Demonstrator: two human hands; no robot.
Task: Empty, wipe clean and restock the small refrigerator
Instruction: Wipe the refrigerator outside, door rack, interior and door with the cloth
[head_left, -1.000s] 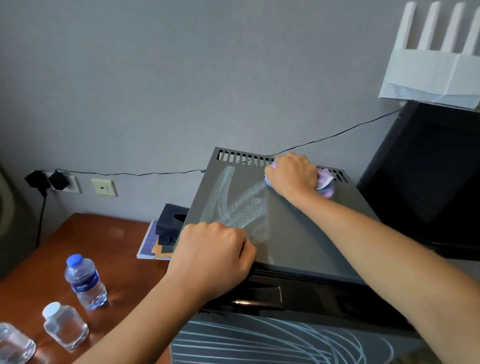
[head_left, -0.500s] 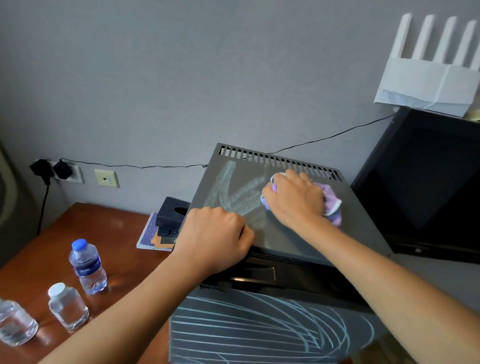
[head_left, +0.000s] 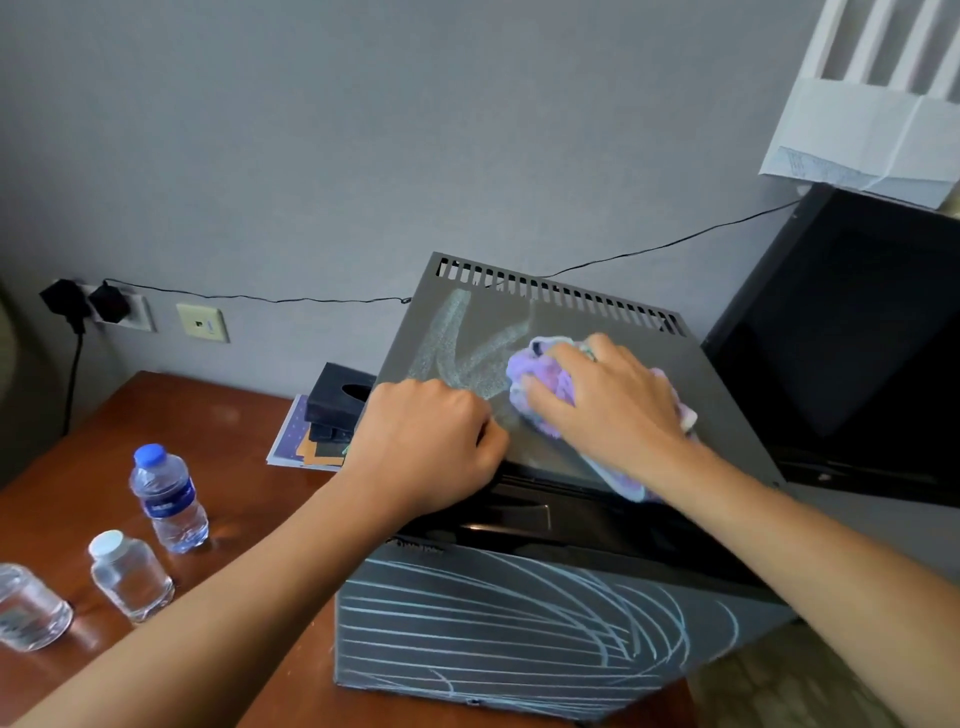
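Pressing a crumpled purple-and-white cloth onto the small grey metal refrigerator top near its front edge, my right hand grips it; my left hand (fisted, holding nothing) rests at the front-left corner beside pale smears.

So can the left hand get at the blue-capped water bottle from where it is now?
Probably yes. The left hand rests curled on the fridge's front edge, holding nothing, and the blue-capped bottle stands on open table to its left, nothing between.
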